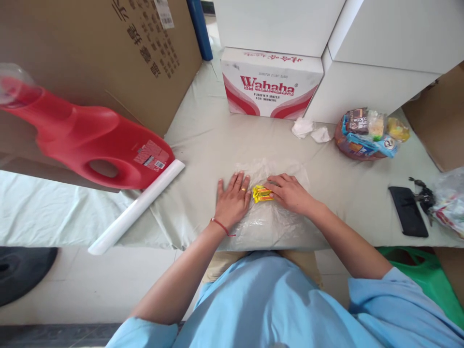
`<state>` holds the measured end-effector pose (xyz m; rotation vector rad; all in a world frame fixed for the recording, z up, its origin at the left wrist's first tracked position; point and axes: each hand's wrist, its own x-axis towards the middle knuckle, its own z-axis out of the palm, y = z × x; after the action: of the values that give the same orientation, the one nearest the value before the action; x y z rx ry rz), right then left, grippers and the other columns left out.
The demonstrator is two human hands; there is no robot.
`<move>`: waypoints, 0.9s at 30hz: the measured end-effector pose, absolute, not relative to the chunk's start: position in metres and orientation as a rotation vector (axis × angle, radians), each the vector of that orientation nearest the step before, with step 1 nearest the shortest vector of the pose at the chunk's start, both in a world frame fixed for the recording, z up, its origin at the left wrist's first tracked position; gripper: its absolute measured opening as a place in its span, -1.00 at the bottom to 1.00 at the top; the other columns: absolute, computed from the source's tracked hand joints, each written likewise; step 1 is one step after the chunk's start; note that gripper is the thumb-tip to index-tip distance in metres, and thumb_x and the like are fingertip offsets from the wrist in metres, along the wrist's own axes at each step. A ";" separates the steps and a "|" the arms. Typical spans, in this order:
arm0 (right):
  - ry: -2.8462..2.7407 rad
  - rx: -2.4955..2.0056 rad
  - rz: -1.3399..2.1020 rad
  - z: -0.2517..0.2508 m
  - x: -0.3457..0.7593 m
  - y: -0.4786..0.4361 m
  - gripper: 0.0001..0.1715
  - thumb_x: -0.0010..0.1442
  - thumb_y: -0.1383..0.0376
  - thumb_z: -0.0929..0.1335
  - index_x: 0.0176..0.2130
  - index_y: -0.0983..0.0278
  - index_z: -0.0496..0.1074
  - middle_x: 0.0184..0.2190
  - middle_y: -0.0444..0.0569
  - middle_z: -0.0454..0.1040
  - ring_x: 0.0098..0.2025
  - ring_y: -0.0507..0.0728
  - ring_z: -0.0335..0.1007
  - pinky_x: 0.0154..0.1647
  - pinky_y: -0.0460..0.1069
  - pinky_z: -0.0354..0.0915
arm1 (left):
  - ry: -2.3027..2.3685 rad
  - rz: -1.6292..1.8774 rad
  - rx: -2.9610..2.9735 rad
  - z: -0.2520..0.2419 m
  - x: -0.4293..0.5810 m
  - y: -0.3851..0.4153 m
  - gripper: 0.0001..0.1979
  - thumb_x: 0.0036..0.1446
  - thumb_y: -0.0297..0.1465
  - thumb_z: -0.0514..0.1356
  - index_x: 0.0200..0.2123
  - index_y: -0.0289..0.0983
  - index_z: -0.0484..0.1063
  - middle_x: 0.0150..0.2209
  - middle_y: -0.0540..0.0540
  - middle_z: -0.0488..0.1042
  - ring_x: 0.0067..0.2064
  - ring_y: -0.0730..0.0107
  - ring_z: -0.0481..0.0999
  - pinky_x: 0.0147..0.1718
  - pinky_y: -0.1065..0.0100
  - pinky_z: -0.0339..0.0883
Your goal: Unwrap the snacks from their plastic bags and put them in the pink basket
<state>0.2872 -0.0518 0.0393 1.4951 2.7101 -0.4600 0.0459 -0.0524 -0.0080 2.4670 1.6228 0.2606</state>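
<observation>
A small yellow snack packet [261, 194] with orange stripes lies on a crumpled clear plastic bag [279, 227] spread over the cloth. My right hand [292, 194] grips the packet's right end, its fingers curled over that part and hiding it. Just left of the packet, my left hand [233, 200] rests palm down with fingers stretched out, at the bag's left edge. It wears a ring and a red string bracelet and holds nothing.
A large red bottle [108, 145] and a white roll [137, 208] are at left by a cardboard box [108, 58]. Ahead stands a Wahaba water carton [271, 87] near crumpled tissues [303, 127]. To the right are a snack basket [344, 142] and a black phone [408, 211].
</observation>
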 end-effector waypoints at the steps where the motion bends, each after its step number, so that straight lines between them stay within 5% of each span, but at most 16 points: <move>1: 2.727 1.504 -0.463 0.037 0.288 -0.053 -0.50 0.53 0.22 0.21 0.35 0.19 0.39 0.38 0.13 0.35 0.30 0.31 0.23 0.30 0.22 0.17 | 1.621 0.268 2.468 -0.008 0.046 -0.052 -0.42 0.52 -0.22 -0.16 0.50 -0.15 0.15 0.54 -0.20 0.09 0.56 0.05 0.06 0.48 -0.35 -0.24; 5: 2.840 1.631 -0.479 0.034 0.300 -0.063 -0.45 0.51 0.17 0.25 0.38 0.25 0.34 0.43 0.22 0.25 0.38 0.34 0.18 0.40 0.30 0.12 | 1.600 0.295 2.430 -0.009 0.040 -0.050 -0.42 0.52 -0.21 -0.16 0.52 -0.12 0.11 0.56 -0.21 0.04 0.55 0.05 0.10 0.48 -0.31 -0.18; 10: 2.910 1.800 -0.716 0.036 0.336 -0.106 -0.55 0.49 0.14 0.26 0.26 0.18 0.44 0.22 0.20 0.47 0.23 0.30 0.38 0.25 0.28 0.37 | 1.585 0.501 2.370 -0.010 0.023 -0.050 -0.41 0.49 -0.23 -0.08 0.52 -0.15 0.11 0.58 -0.26 -0.04 0.57 0.04 0.03 0.48 -0.19 -0.07; 15: 2.899 1.846 -0.826 0.018 0.359 -0.177 -0.47 0.38 0.06 0.41 0.26 0.12 0.43 0.23 0.21 0.44 0.26 0.35 0.38 0.24 0.33 0.41 | 1.342 0.645 2.563 -0.001 -0.001 -0.070 -0.38 0.35 -0.43 0.05 0.44 -0.03 0.24 0.46 -0.15 0.31 0.55 0.09 0.11 0.53 -0.17 -0.25; 18: 2.874 1.948 -0.794 0.003 0.361 -0.201 -0.66 0.41 0.16 0.38 0.14 0.10 0.52 0.20 0.19 0.47 0.24 0.33 0.40 0.21 0.33 0.43 | 0.965 0.543 2.611 0.002 -0.020 -0.084 -0.32 0.22 -0.50 0.06 0.40 -0.05 0.30 0.36 -0.12 0.45 0.50 0.14 0.24 0.53 -0.14 -0.17; 22: 2.886 1.980 -0.858 0.001 0.364 -0.193 -0.72 0.47 0.25 0.29 -0.06 0.08 0.61 0.08 0.12 0.56 0.09 0.26 0.48 0.08 0.27 0.48 | 0.844 0.353 2.524 0.002 -0.046 -0.086 -0.31 0.13 -0.42 0.08 0.36 -0.14 0.36 0.41 -0.20 0.38 0.49 0.01 0.24 0.50 -0.21 -0.07; 27: 2.851 1.837 -1.122 0.040 0.367 -0.143 -0.67 0.49 0.18 0.25 -0.08 0.14 0.61 -0.05 0.12 0.60 0.01 0.23 0.50 0.06 0.17 0.47 | 0.877 0.241 2.497 0.002 -0.053 -0.076 -0.47 0.28 -0.26 0.12 0.30 -0.14 0.44 0.47 -0.25 0.27 0.48 0.01 0.25 0.49 -0.16 -0.03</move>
<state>0.3667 -0.1426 0.0400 1.8370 2.8512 -1.1219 -0.0526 -0.0764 0.0019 2.4974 0.8765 0.2412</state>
